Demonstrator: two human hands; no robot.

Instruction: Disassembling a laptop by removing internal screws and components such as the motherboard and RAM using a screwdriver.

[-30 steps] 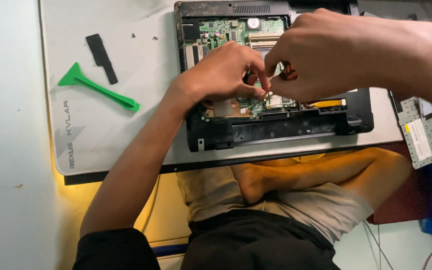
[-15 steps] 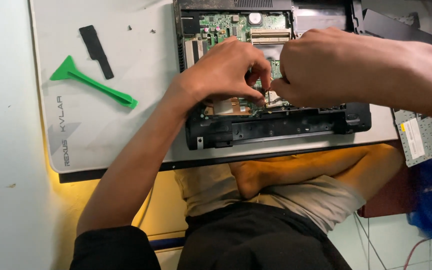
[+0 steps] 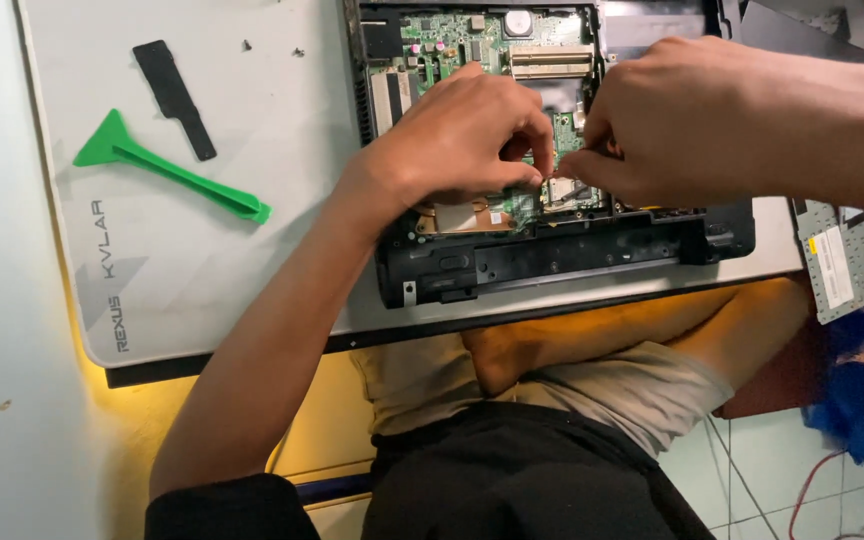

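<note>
Head view: left hand (image 3: pixel 462 140) and right hand (image 3: pixel 677 125) fingertips pinched together over laptop (image 3: pixel 572 250) board, item unclear; green pry tool (image 3: pixel 167 165) well left on mat (image 3: pixel 272 120).

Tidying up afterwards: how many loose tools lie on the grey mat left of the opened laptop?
2: a green pry tool mid-mat, and a black flat strip just above it. The hands and forearms may hide others.
</note>
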